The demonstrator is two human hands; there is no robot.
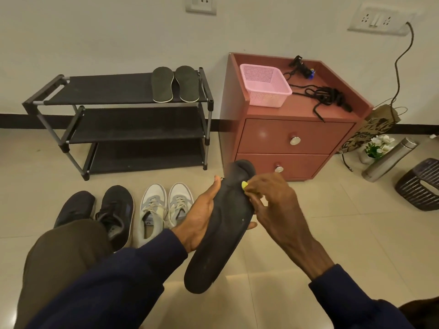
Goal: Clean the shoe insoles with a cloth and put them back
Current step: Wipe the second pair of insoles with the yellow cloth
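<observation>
My left hand point(204, 214) is gripping the insole point(223, 233), my right hand point(268, 198) is pinching the cloth point(244, 185); I'm wiping its twelve-o'clock end, and the six-o'clock end is likely needing wiping next.

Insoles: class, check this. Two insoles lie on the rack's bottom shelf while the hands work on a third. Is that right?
No: the head view shows the two insoles on the rack's top shelf, not the bottom. The rest holds.
</observation>
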